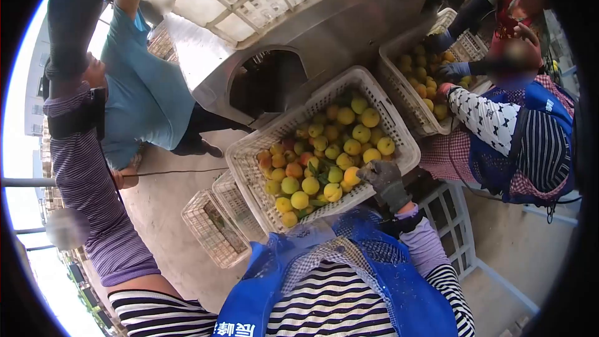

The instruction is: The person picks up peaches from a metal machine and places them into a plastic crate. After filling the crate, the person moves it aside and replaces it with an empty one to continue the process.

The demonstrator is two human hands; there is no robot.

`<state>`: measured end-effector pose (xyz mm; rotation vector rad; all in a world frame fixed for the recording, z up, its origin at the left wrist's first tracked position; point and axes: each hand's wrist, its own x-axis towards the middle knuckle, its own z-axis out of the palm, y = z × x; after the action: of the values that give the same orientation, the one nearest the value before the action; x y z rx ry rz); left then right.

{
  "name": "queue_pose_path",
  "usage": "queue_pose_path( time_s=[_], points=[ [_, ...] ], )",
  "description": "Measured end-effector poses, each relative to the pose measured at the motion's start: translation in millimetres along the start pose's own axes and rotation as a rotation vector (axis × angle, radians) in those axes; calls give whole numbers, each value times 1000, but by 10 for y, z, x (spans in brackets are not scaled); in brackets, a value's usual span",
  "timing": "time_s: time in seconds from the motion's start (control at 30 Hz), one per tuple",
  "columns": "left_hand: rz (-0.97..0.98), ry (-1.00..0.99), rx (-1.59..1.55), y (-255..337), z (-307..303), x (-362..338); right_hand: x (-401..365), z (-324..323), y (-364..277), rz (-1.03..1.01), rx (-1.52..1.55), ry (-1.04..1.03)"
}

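My right hand [385, 181], in a dark grey glove, reaches over the near right rim of a white slatted plastic crate [249, 203]. Its fingers are bunched beside an orange-yellow peach [352, 176]; whether they grip anything is hidden. The crate holds many yellow-green peaches [332, 151], some blushed red, with a few green leaves [314, 170] among them. My left hand [75, 31], in a dark glove, is raised high at the upper left, near the upper white crate [234, 28]. Its fingers cannot be made out.
A metal machine housing [349, 37] with a dark opening [265, 84] stands behind the peach crate. At the right, a co-worker [530, 131] has gloved hands in another peach crate [399, 109]. Someone in a teal shirt [140, 87] stands left. Another crate [215, 228] rests lower left.
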<state>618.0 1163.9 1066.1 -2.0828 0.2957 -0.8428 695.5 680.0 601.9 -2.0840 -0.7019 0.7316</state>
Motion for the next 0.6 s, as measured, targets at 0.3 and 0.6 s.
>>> queue_pose_path(
  time_s=[0.3, 0.6],
  points=[
    [-1024, -189, -407, 657, -471, -1491, 684, 569, 965, -314, -764, -167],
    [-766, -1264, -1220, 5004, 43, -2412, 1113, 1422, 1124, -367, -1377, -789]
  ],
)
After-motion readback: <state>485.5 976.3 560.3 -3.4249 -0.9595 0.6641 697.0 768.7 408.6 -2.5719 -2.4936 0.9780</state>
